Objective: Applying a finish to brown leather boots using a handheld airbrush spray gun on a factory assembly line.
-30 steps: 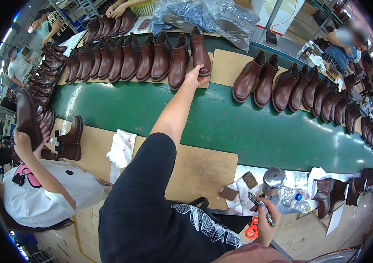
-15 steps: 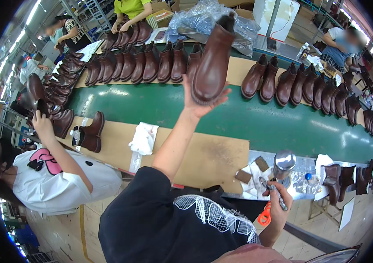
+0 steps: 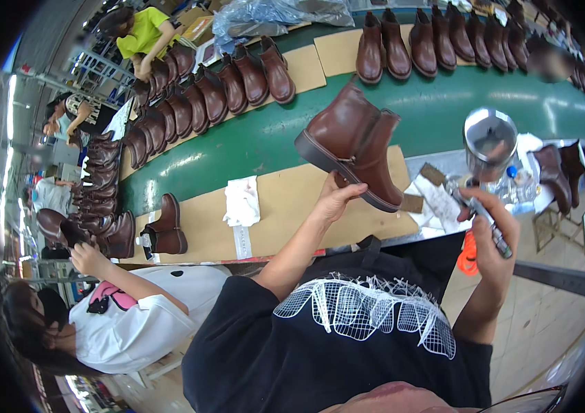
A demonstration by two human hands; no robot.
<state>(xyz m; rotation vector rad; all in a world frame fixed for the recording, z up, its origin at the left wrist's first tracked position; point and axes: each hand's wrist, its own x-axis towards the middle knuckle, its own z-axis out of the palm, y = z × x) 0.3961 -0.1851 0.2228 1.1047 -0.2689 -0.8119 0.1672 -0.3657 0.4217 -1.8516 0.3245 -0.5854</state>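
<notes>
A brown leather ankle boot [image 3: 351, 131] is held up over the bench, tilted, its side showing and its dark sole edge toward me. My left hand [image 3: 337, 199] is closed on it from below, at the sole. In my right hand [image 3: 492, 230] is a metal spray gun [image 3: 488, 220], gripped by its handle. A silver cup [image 3: 490, 141] shows just above that hand and seems to belong to the gun, though the join is hard to see. Beside the right hand hangs an orange coil [image 3: 468, 255], probably a hose.
Rows of brown boots [image 3: 213, 96] stand along the far side of the green bench [image 3: 272, 131]. On the near cardboard [image 3: 285, 206] lies a white cloth [image 3: 241, 199]. A plastic bottle [image 3: 521, 189] stands at right. A co-worker in white [image 3: 134, 310] works close at my left.
The boot has come nearer and lower from my outstretched left arm and has turned from toe-down to side-on. My right hand has lifted with the spray gun. The view has shifted.
</notes>
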